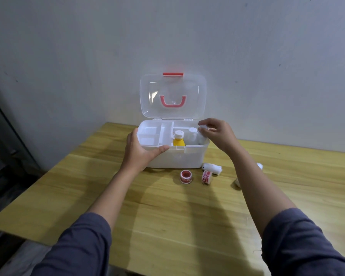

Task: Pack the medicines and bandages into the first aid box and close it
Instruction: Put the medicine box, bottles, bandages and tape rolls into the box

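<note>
Fingers (202, 129) of my right hand (217, 134) pinched a clear plastic bottle (201, 136), lowering it into the white first aid box (177, 158); my left hand (139, 150) gripped its near-left rim. Next, bandage rolls (212, 168).

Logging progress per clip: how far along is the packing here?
Early. Yellow bottle and white bottle stand in the open first aid box. Right hand lowers a clear bottle; left hand steadies the box. Tape rolls, bandage roll remain; lid open.
</note>
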`<state>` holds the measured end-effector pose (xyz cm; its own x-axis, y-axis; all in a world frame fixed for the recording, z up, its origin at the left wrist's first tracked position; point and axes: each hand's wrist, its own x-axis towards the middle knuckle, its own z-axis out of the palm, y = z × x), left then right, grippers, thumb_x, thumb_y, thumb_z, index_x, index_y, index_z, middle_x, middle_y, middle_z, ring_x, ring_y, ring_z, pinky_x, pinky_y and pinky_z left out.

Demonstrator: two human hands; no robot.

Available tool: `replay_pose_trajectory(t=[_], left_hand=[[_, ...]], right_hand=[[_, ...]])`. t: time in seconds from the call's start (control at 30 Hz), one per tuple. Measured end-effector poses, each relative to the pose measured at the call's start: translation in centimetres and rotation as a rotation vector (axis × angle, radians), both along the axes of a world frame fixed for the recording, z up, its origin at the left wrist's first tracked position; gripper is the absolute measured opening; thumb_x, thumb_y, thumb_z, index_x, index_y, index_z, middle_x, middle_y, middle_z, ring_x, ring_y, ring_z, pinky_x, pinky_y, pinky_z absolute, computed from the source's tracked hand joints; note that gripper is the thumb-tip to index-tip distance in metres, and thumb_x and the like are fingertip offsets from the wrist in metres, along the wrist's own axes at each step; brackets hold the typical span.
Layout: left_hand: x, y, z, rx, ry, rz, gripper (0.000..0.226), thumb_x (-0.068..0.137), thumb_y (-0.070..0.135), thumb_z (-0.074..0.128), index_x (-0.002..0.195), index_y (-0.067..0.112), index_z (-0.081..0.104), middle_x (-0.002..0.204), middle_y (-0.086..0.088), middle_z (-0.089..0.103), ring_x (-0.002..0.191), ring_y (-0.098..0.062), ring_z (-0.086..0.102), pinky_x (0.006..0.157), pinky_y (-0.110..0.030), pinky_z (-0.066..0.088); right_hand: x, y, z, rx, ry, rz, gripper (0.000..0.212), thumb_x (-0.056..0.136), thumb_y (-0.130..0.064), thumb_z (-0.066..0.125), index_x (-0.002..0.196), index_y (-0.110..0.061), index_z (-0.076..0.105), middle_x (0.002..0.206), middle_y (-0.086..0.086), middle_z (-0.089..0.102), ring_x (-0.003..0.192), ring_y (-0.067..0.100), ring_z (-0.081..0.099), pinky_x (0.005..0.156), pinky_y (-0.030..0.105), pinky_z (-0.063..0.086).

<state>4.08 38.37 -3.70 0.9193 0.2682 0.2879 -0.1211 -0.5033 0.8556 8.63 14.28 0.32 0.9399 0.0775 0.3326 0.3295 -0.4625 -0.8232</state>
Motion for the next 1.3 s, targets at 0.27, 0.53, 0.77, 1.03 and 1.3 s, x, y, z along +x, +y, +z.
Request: replay_pose_trajectory(t=[0.27,0.53,0.77,1.03,1.3], left_hand=[[-0.2,0.0,0.2,-0.017,0.018,-0.016,0.104,0.064,0.039,0.09,0.147,0.011,0.034,0.148,-0.007,0.038,0.137,-0.021,0.038,0.1,-0.022,0.031],[-0.4,0.1,0.6,-0.015,0.03,-0.023,0.107,0.062,0.043,0.09,0.147,0.009,0.035,0.149,-0.01,0.038,0.138,-0.024,0.039,0.111,-0.034,0.036],[-0.2,-0.1,0.5,-0.025,0.033,-0.021,0.11,0.067,0.04,0.088,0.152,0.009,0.026,0.155,-0.009,0.03,0.144,-0.023,0.031,0.114,-0.033,0.031],[0.1,0.1,0.1,-0.026,0.021,-0.022,0.108,0.062,0.043,0.09,0.147,0.009,0.034,0.149,-0.008,0.038,0.138,-0.023,0.039,0.113,-0.039,0.037],[0.3,0.2,0.0,-0.029,0.027,-0.016,0.108,0.061,0.043,0.091,0.147,0.009,0.035,0.149,-0.009,0.037,0.138,-0.024,0.039,0.113,-0.039,0.037]], right_hand=[[-2.7,-2.0,-0.2,0.023,-0.012,-0.087,0.03,0.089,-0.018,0.057,0.118,-0.013,0.059,0.123,0.001,0.062,0.117,0.015,0.055,0.103,0.033,0.043],[-8.0,-6.6,-5.6,-0.13,0.16,-0.564,0.073,0.089,-0.04,0.054,0.142,-0.003,0.022,0.15,0.024,0.022,0.141,0.034,0.02,0.115,0.042,0.023],[-8.0,-4.1,-7.3,-0.175,0.338,-0.401,0.093,0.084,-0.052,0.053,0.146,-0.003,0.004,0.156,0.02,0.007,0.144,0.031,0.013,0.117,0.044,0.02],[-5.7,-3.8,-6.0,-0.436,0.355,-0.013,0.059,0.081,-0.056,0.057,0.119,-0.014,0.039,0.122,0.003,0.052,0.105,0.024,0.049,0.078,0.033,0.039],[-6.4,-3.8,-5.3,-0.555,0.199,-0.002,0.032,0.083,-0.042,0.058,0.084,-0.01,0.05,0.071,0.001,0.052,0.073,0.023,0.043,0.057,0.031,0.03]])
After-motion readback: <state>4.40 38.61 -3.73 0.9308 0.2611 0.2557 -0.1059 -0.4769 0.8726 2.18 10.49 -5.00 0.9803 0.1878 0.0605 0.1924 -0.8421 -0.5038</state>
